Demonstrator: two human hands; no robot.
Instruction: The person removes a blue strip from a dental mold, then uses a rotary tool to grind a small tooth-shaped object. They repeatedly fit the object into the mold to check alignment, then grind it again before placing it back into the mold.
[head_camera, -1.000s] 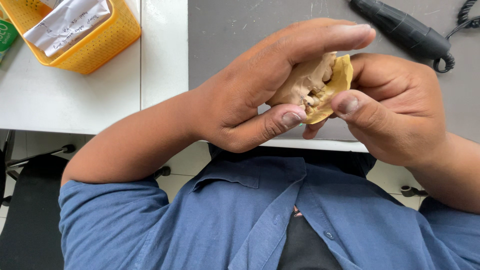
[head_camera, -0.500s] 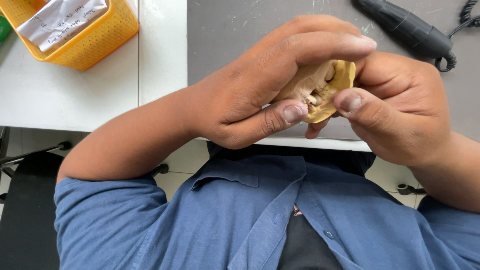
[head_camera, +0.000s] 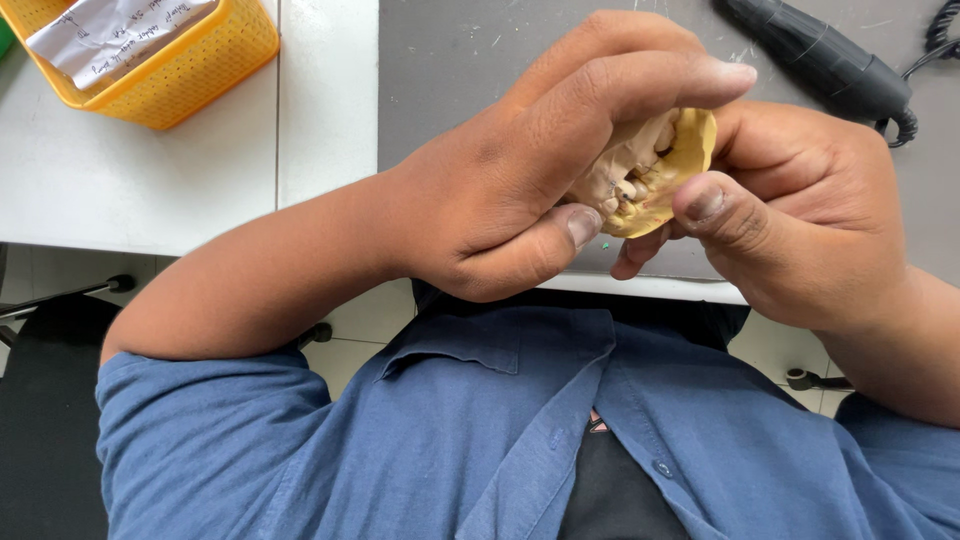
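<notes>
Since the earlier frame little has shifted: the left hand (head_camera: 540, 165) has curled slightly tighter, and the dental cast (head_camera: 650, 170) stays pinched between both hands at centre frame. How far the work has come cannot be read; the yellow-and-tan plaster teeth show no clear change. The left fingers arch over the cast with the thumb beneath it. The right hand (head_camera: 800, 215), at three o'clock, grips its edge with a bent thumb. A black handpiece (head_camera: 820, 55) lies at one o'clock, a yellow basket (head_camera: 190, 75) at ten.
</notes>
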